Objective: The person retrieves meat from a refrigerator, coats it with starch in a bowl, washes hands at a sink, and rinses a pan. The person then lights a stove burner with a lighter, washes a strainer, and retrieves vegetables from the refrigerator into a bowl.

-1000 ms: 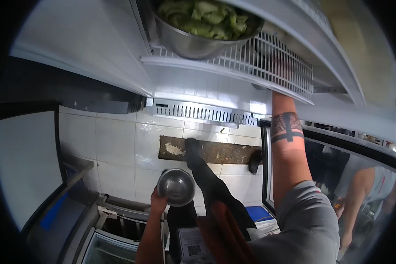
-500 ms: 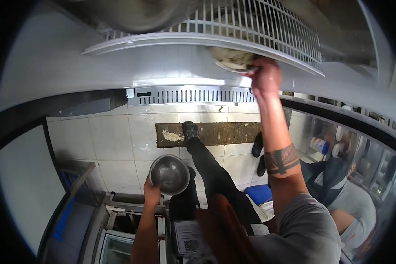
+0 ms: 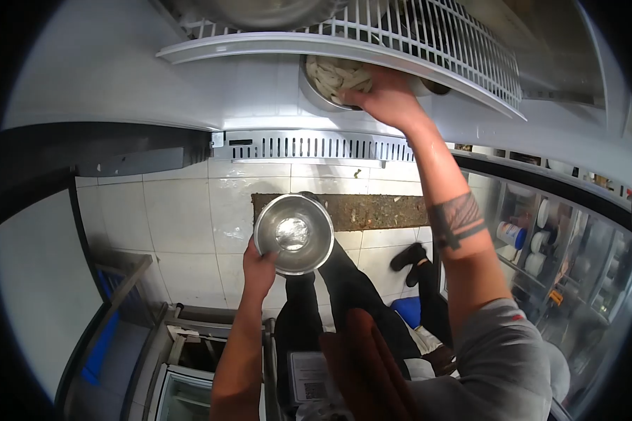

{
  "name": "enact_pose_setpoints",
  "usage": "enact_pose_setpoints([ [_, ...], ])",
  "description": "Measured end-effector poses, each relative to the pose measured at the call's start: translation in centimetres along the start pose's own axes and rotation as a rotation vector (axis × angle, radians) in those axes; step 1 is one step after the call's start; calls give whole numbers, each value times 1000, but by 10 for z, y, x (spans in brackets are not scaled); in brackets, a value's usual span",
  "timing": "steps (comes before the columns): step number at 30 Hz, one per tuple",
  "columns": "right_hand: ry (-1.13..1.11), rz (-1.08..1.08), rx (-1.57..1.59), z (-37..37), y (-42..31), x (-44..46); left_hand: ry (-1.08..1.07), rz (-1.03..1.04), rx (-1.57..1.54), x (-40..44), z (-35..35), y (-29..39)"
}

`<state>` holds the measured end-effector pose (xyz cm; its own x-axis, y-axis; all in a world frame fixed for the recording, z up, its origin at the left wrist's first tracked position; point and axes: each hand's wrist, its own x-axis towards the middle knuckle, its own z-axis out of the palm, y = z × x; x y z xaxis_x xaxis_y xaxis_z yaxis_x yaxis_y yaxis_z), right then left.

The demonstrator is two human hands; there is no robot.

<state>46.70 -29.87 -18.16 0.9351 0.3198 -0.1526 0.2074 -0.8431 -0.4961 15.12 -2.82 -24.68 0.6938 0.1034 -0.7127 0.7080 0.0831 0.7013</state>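
Note:
A metal bowl (image 3: 316, 256) is in my left hand (image 3: 260, 270), whose thumb lies over the near rim. Nothing but a shiny reflection shows inside it. Beneath the wire shelf, my right hand (image 3: 386, 102) reaches into another metal bowl (image 3: 323, 98) that holds pale, strip-like food (image 3: 333, 74). Its thumb presses on the strips and the other fingers curl in among them, their tips hidden.
Over my right hand runs a white wire shelf (image 3: 344, 45) with a large metal vessel (image 3: 267, 10) on it. Glass doors (image 3: 548, 259) stand at the right, a worn mat (image 3: 372, 212) lies on the tiles, and another person's shoe (image 3: 407, 257) is near it.
My right hand has gone from the rim of the food bowl into the food, and that bowl sits further left in view. My left hand has raised its bowl forward and to the right.

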Motion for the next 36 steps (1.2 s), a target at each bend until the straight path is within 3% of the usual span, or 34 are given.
enact_pose_setpoints([
  [5, 97, -218, -279, 9, -10, 11, 32, -3, -79, 3, 5, 9],
  [7, -20, -54, -183, 6, -17, 8, 30, -22, 10, 7, 6, 14],
  [11, 1, -80, -151, 16, -2, 7, 77, -6, 31, 20, 11, 18],
  [13, 142, -172, -275, 20, 0, 5, 111, 22, -13, 28, 18, 26],
  [17, 43, -49, -239, 13, -10, 8, 171, -1, -75, 38, 42, 54],
  [19, -124, 45, -316, 6, -15, 12, 161, 107, -118, 42, 51, 67],
  [22, -67, 14, -447, -6, -9, 11, 197, 197, -59, 49, 61, 83],
  [23, -52, -109, -608, -15, -5, 7, 194, 261, -15, 52, 63, 87],
  [24, -56, -111, -606, -13, 0, 5, 196, 257, -15, 53, 65, 92],
  [26, 245, 78, -113, -10, 10, 0, 174, 246, -74, 53, 71, 102],
  [27, 267, -19, 30, -10, 11, -5, 157, 262, -78, 53, 72, 108],
  [29, 297, -33, 460, 2, -29, -30, 160, 274, -92, 55, 75, 110],
  [30, 257, 48, 437, 11, -47, -43, 158, 286, -100, 56, 75, 110],
  [31, 89, 119, 569, 17, -69, -53, 82, 251, -157, 56, 73, 110],
  [34, 220, -249, 163, 30, -90, -67, 71, 233, -206, 53, 69, 105],
  [36, 364, -157, 58, 21, -73, -60, 79, 219, -200, 52, 64, 99],
])
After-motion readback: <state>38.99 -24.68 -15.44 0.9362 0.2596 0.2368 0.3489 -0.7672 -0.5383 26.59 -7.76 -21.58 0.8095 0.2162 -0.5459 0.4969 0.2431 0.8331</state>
